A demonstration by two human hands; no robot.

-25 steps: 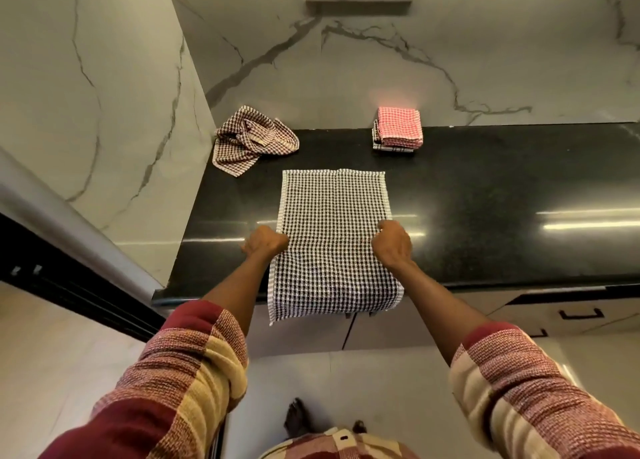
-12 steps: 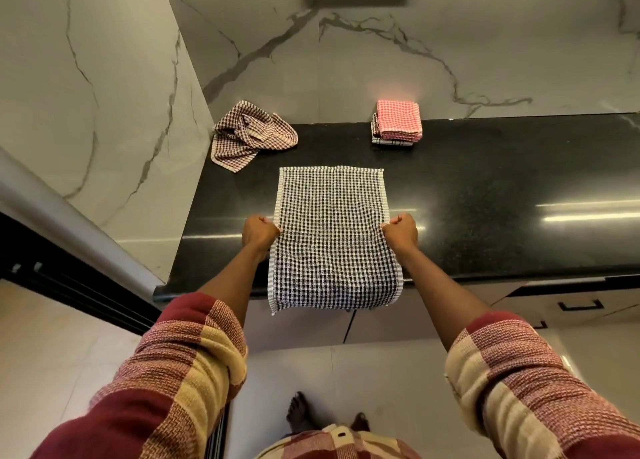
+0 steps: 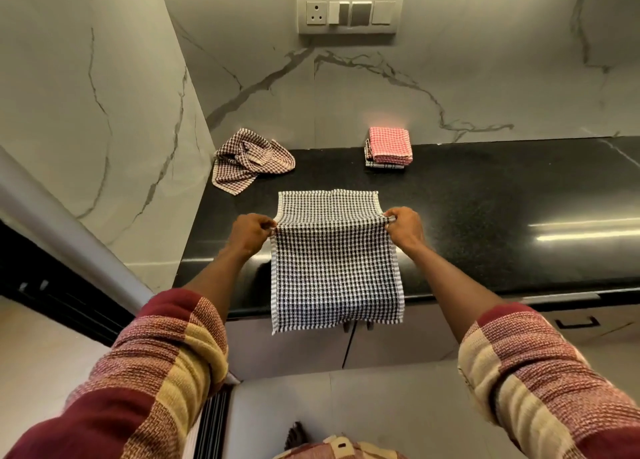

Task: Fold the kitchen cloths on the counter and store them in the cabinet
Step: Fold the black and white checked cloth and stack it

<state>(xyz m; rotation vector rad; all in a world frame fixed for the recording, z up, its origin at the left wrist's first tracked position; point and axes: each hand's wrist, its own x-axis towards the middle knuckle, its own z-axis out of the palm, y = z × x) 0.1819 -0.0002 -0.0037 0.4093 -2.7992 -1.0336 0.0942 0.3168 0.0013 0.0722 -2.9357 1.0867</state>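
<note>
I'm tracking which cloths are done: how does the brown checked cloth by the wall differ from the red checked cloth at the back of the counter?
The brown checked cloth lies crumpled and unfolded; the red checked cloth is folded into a neat square. The brown one sits alone in the left corner, one edge against the side wall; the red one tops a small stack of folded cloths. Both are checked and rest on the black counter, untouched by either hand.

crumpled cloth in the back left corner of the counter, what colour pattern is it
Brown and cream check, clearest in the head view.
</note>
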